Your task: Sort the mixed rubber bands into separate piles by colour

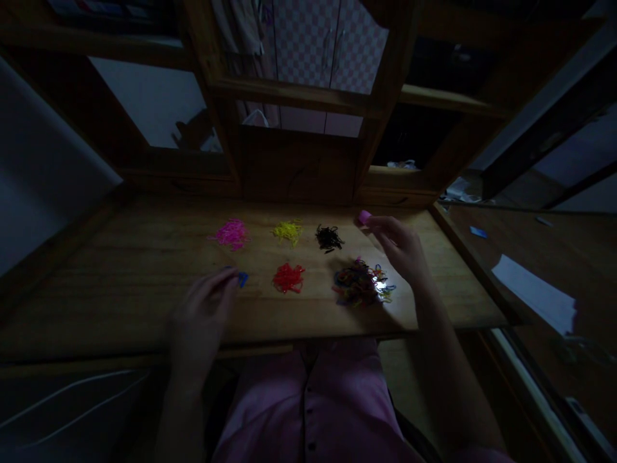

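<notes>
Small heaps of elastic bands lie sorted by colour on a wooden desk (120, 283): pink (232, 233), yellow (288, 231), black (328, 238), red (288, 278) and a few blue ones (241, 277). A larger mixed-colour heap (359, 284) lies to the right. My left hand (205, 315) rests at the blue bands, fingertips curled and touching them. My right hand (398, 247) hovers above and behind the mixed heap, fingers loosely bent, its fingertips close to a small pink object (364, 217). The room is dim.
A wooden shelf unit (299, 161) rises at the back of the desk. A second wooden surface at the right carries a white paper (535, 292) and a small blue item (478, 232). My lap in pink cloth (313, 399) is below the desk edge.
</notes>
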`<state>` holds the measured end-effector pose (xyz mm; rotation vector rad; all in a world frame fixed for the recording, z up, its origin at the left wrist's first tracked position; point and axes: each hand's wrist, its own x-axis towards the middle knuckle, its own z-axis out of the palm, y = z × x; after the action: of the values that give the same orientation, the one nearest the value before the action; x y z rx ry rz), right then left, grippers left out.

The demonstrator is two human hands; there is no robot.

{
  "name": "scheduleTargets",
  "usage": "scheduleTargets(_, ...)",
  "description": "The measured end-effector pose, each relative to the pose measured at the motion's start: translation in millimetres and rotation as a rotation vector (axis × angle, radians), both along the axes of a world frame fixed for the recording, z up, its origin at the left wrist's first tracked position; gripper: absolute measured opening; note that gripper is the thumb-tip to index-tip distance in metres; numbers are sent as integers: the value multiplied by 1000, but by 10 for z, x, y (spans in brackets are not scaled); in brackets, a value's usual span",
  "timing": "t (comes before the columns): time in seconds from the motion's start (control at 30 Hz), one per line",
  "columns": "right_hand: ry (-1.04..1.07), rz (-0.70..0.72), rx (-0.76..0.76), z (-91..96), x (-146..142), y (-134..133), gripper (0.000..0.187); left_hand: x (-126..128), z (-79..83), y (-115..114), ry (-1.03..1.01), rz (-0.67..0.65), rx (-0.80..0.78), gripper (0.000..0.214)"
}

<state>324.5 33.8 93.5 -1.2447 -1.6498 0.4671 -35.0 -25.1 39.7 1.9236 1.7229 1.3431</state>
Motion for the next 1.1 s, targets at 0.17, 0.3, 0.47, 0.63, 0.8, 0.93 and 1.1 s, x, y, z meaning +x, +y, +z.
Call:
scheduleTargets(0.17, 222, -273, 7, -342, 332, -337, 19, 903, 84, 53, 58, -480, -105, 21)
scheduleTargets(0.3, 277, -431, -64, -569, 414, -591, 20, 1444, -71, 153, 111, -593, -134, 28)
scheduleTargets(0.47, 305, -487, -116, -694, 402, -714, 21, 1816, -115, 299, 242, -651, -88, 41)
scheduleTargets(0.63, 278, -497, -105, -727, 409, -697, 22, 1982, -89, 365, 369, -707, -75, 37)
scheduleTargets(0.8, 330, -490, -115, -774, 442, -694, 23, 2065, -141, 441, 420, -685, -90, 31)
scheduleTargets(0.93, 348, -479, -113, -789, 449, -694, 22, 2108, -157, 519, 406, -689, -118, 25)
scheduleTargets(1.1, 351, -488, -116, -787, 451, -699, 23, 2117, -139, 604, 340, -737, -135, 16)
